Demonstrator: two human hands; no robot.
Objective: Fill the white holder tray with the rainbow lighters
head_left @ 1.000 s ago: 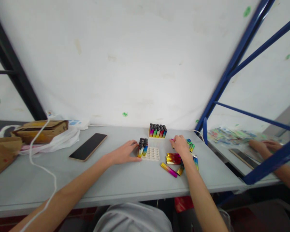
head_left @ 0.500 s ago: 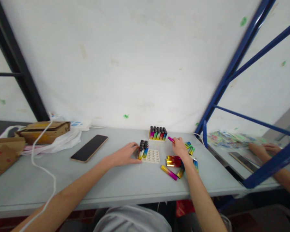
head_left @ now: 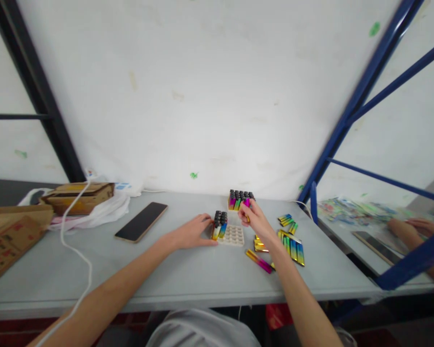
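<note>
My left hand (head_left: 194, 232) steadies the left end of a white holed tray (head_left: 236, 235), its thumb in front and its fingers behind. Several rainbow metallic lighters (head_left: 220, 224) with black tops stand upright in the left part of this tray. My right hand (head_left: 253, 219) is closed around a magenta and gold lighter (head_left: 246, 204), over the back right of the tray. Just beyond it is a second tray packed with upright lighters (head_left: 236, 200), partly hidden by that hand. Loose lighters (head_left: 293, 246) lie around my right forearm, and a gold and magenta one (head_left: 258, 261) rests nearer the front.
A dark phone (head_left: 142, 222) lies left of my left hand. Cardboard boxes (head_left: 78, 196) and white plastic bags (head_left: 110, 212) occupy the left side, with a white cable (head_left: 87, 258) hanging in front. A blue metal frame (head_left: 342, 127) borders the right side, near a co-worker's hands (head_left: 412, 229).
My right hand has moved left from the loose lighters towards the tray, carrying the lighter and turning it more upright. My left hand stays at the tray's left end. The view has shifted slightly.
</note>
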